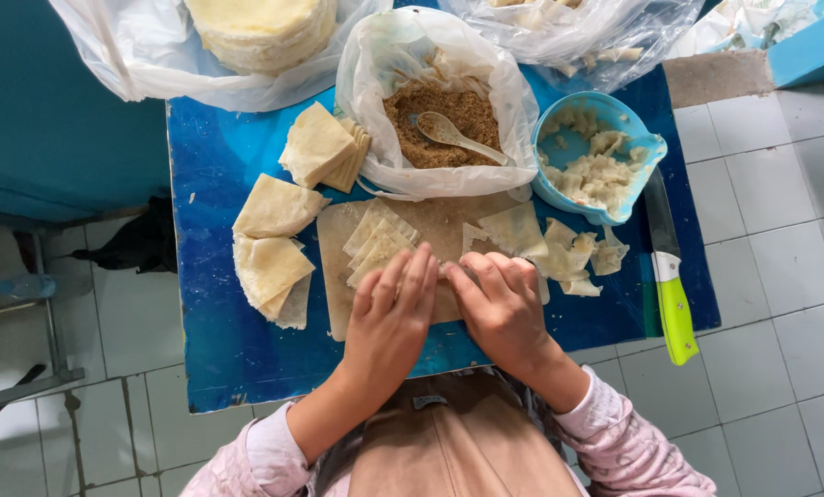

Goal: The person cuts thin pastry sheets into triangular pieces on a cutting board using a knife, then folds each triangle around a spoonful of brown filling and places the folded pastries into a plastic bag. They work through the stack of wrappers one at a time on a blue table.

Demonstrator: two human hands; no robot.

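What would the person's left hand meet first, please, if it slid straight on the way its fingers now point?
Probably the fanned stack of pale dough strips on the light cutting board: the left hand points up the picture toward them, fingertips nearly touching. Beyond lies the bag of brown crumb filling.

Both hands (444, 308) pressed together on cutting board (334, 276), dough strips (375, 244) beside, knife (672, 276) at right

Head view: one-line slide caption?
Both hands, left and right, press a dough wrapper on the cutting board beside a bag of brown filling.
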